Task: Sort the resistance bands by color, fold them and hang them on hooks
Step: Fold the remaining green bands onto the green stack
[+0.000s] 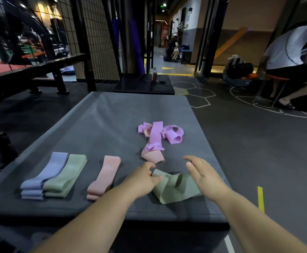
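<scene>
One pinched green band (pixel 174 190) (pink band (pixel 106 177) print illegible).

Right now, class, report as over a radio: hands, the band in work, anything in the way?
Left hand pinches loose green band at one end. Right hand open over it. Purple-pink heap unsorted beyond.

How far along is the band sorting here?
Done: blue stack, green stack and pink stack lie folded on the mat. In hand: the left hand pinches a loose green band; the right hand hovers over it. Left: the tangled purple and pink pile, then all the hanging.
</scene>
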